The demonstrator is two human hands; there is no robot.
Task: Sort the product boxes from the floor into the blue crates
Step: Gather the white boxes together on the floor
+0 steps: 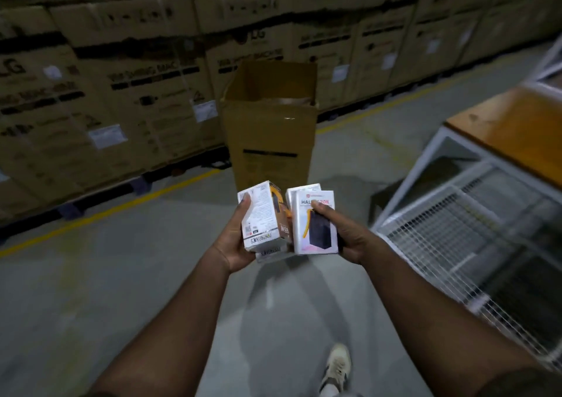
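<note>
Two hands carry small product boxes chest-high down a warehouse aisle, seen from the head camera. The left hand (235,238) curls round a white charger box (264,214), with a second similar box (270,253) tucked beneath it, thumb laid up the side, apparently to keep the pair stacked. The right hand (343,232) pinches two flat white boxes (314,223) together, thumb across the front one, printed face up, likely so the label can be read for sorting. Four boxes in all, two per hand, none on the floor in sight. No blue crate shows; one tall open carton (269,129) stands ahead, a wire cage trolley (474,229) to the right, stacked appliance cartons (106,77) behind. One shoe (336,366) is mid-stride below.
</note>
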